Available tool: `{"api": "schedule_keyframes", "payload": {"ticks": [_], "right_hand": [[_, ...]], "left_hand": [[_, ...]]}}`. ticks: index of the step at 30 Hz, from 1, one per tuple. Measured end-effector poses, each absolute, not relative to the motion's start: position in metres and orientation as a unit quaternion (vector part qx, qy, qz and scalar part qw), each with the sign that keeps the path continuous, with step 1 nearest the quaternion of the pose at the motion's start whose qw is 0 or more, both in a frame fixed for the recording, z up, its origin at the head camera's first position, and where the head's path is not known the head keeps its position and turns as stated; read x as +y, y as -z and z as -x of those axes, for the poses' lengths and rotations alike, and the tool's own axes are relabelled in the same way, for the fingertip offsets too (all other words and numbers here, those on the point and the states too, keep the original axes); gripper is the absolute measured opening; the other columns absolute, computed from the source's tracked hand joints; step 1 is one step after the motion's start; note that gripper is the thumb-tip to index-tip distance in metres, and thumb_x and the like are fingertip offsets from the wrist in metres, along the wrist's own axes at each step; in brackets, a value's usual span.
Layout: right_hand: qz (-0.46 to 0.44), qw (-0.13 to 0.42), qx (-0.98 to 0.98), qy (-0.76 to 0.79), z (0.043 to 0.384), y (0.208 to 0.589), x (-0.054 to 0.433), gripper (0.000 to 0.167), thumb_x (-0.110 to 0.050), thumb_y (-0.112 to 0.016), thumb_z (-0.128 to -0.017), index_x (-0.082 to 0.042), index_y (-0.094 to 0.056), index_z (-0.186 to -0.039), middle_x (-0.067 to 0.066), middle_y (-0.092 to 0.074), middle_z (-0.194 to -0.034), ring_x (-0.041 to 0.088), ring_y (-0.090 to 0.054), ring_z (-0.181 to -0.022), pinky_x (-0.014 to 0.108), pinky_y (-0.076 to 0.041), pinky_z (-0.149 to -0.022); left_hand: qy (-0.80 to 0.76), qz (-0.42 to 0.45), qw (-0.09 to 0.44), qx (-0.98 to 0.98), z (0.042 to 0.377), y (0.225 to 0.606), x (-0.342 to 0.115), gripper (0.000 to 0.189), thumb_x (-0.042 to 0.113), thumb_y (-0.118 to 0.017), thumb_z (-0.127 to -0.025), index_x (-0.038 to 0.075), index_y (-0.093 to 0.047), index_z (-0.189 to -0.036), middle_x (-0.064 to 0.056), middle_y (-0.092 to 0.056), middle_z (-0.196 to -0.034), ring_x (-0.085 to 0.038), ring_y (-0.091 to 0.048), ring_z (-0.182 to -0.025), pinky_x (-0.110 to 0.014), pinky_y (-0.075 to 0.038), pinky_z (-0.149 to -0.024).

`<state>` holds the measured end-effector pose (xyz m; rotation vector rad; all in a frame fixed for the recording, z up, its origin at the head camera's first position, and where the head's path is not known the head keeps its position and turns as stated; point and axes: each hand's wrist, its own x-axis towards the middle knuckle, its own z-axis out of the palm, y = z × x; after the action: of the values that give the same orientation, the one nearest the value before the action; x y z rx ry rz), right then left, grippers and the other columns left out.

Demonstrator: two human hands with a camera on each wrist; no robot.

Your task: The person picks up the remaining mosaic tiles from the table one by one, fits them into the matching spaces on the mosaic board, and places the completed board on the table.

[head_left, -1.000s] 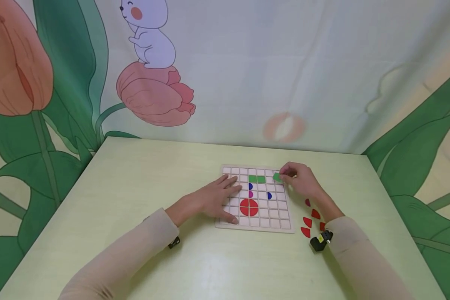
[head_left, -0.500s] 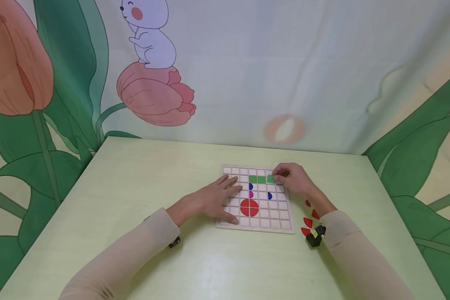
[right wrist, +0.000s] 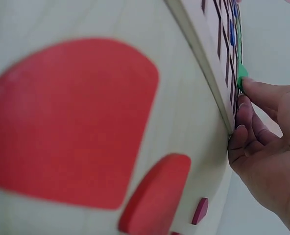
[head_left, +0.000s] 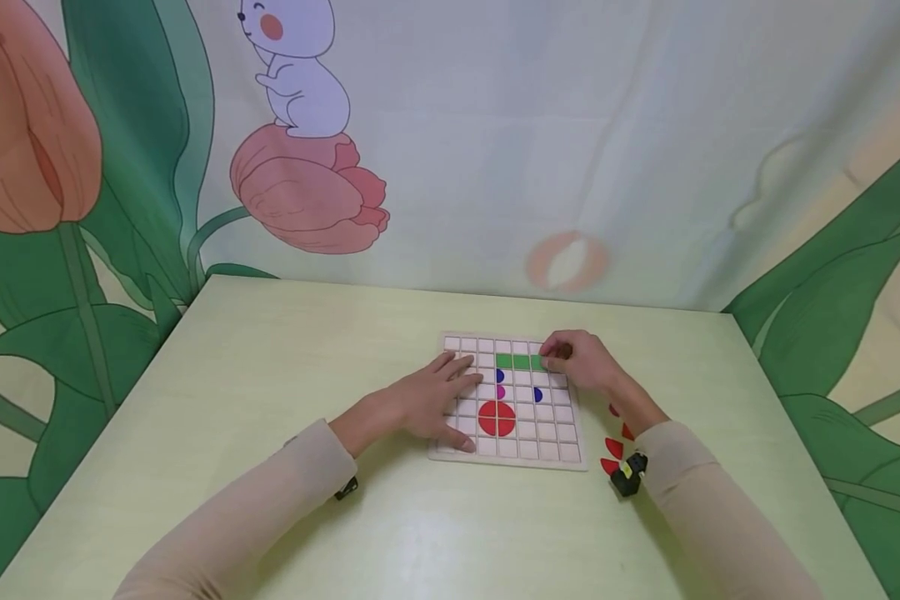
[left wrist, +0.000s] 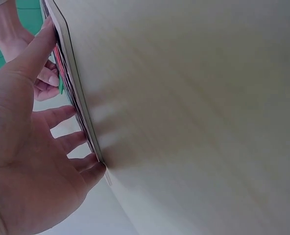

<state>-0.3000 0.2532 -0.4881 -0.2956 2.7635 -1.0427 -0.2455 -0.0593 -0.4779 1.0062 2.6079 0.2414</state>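
1. Head view first: the green square [head_left: 536, 362], lower half of the frame and right of centre, has moved left over the last second. It was tilted out near the grid's right edge; now it lines up beside the other two green squares [head_left: 504, 361] on the gridded board [head_left: 507, 461].
2. What that means: the green row now reads as three long, so I'd call this placement nearly done.
3. Right grip [head_left: 587, 362] (a bare hand, same as the other) has the square pinched between thumb and fingers, so no release yet. Left grip [head_left: 435, 398] hasn't budged: fingers spread on the board's left side, pinning it to the desk [head_left: 390, 542], no piece held.
4. Right wrist view adds the low angle. Toward the upper right of that frame the square seems to stick up past the board's face, so probably not flat yet; from above you can't tell. The loose red pieces [right wrist: 76, 122] also loom large at left there, while the right sleeve [head_left: 712, 492] hides part of that group in the head view.
5. Left wrist view shows the board edge-on, with just a green sliver at upper left. Only the head view gives you the layout, including the red quarter pieces [head_left: 507, 427] forming a disc.
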Motion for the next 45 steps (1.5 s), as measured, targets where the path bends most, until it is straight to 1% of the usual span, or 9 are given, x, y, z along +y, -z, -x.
{"api": "schedule_keyframes", "payload": {"ticks": [8,13,21,25,28,33,37,45], "right_hand": [[0.094,0.085,0.935,0.331,0.296,0.489,0.25,0.005,-0.012,-0.073,-0.102,-0.01,-0.07,-0.106,0.009,-0.065,-0.101,0.028,-0.057,-0.099,0.037,-0.05,-0.084],[0.125,0.084,0.939,0.309,0.291,0.484,0.254,0.009,-0.013,-0.073,-0.102,-0.009,-0.071,-0.109,0.007,-0.067,-0.103,0.027,-0.059,-0.098,0.036,-0.053,-0.085],[0.142,0.055,0.946,0.287,0.268,0.459,0.284,0.01,-0.01,-0.071,-0.101,-0.007,-0.073,-0.111,0.007,-0.068,-0.1,0.027,-0.059,-0.095,0.035,-0.053,-0.074],[0.141,0.072,0.948,0.276,0.256,0.455,0.304,0.012,-0.01,-0.073,-0.1,-0.006,-0.074,-0.111,0.006,-0.068,-0.098,0.026,-0.059,-0.093,0.031,-0.054,-0.071],[0.14,0.095,0.949,0.266,0.247,0.456,0.317,0.011,-0.01,-0.076,-0.099,-0.006,-0.074,-0.109,0.004,-0.067,-0.095,0.024,-0.059,-0.09,0.029,-0.054,-0.069],[0.135,0.12,0.95,0.254,0.237,0.459,0.333,0.012,-0.01,-0.079,-0.096,-0.007,-0.074,-0.106,0.002,-0.066,-0.093,0.023,-0.06,-0.089,0.029,-0.056,-0.072],[0.136,0.124,0.952,0.245,0.232,0.461,0.338,0.015,-0.01,-0.081,-0.095,-0.007,-0.074,-0.108,0.002,-0.066,-0.096,0.022,-0.06,-0.09,0.031,-0.057,-0.075],[0.153,0.118,0.95,0.247,0.224,0.467,0.345,0.018,-0.006,-0.077,-0.096,-0.007,-0.073,-0.114,0.001,-0.065,-0.097,0.022,-0.06,-0.091,0.028,-0.057,-0.074]], "left_hand": [[-0.086,-0.353,0.17,0.916,0.245,0.48,-0.058,0.114,0.077,-0.072,-0.084,0.021,-0.024,-0.171,-0.009,-0.006,-0.179,-0.037,-0.001,-0.164,-0.051,-0.018,-0.13],[-0.088,-0.35,0.176,0.916,0.244,0.481,-0.059,0.115,0.076,-0.073,-0.083,0.021,-0.024,-0.171,-0.009,-0.006,-0.179,-0.037,-0.001,-0.164,-0.052,-0.019,-0.13],[-0.083,-0.353,0.17,0.916,0.243,0.479,-0.06,0.115,0.076,-0.073,-0.084,0.019,-0.023,-0.171,-0.01,-0.005,-0.179,-0.038,-0.001,-0.163,-0.05,-0.015,-0.131],[-0.076,-0.354,0.171,0.916,0.243,0.478,-0.061,0.115,0.076,-0.072,-0.084,0.019,-0.022,-0.171,-0.011,-0.005,-0.179,-0.037,-0.001,-0.164,-0.049,-0.015,-0.131],[-0.078,-0.356,0.172,0.915,0.243,0.479,-0.06,0.115,0.076,-0.072,-0.085,0.018,-0.022,-0.171,-0.011,-0.005,-0.179,-0.037,-0.001,-0.164,-0.049,-0.014,-0.131],[-0.083,-0.357,0.17,0.915,0.244,0.48,-0.06,0.115,0.076,-0.072,-0.084,0.018,-0.023,-0.17,-0.011,-0.006,-0.179,-0.038,-0.001,-0.163,-0.049,-0.015,-0.131],[-0.082,-0.355,0.171,0.916,0.243,0.478,-0.059,0.114,0.075,-0.073,-0.084,0.018,-0.024,-0.17,-0.011,-0.006,-0.178,-0.039,-0.002,-0.163,-0.05,-0.015,-0.131],[-0.085,-0.349,0.175,0.917,0.242,0.479,-0.059,0.114,0.074,-0.074,-0.084,0.02,-0.023,-0.171,-0.009,-0.005,-0.179,-0.037,0.0,-0.164,-0.049,-0.014,-0.131]]}}
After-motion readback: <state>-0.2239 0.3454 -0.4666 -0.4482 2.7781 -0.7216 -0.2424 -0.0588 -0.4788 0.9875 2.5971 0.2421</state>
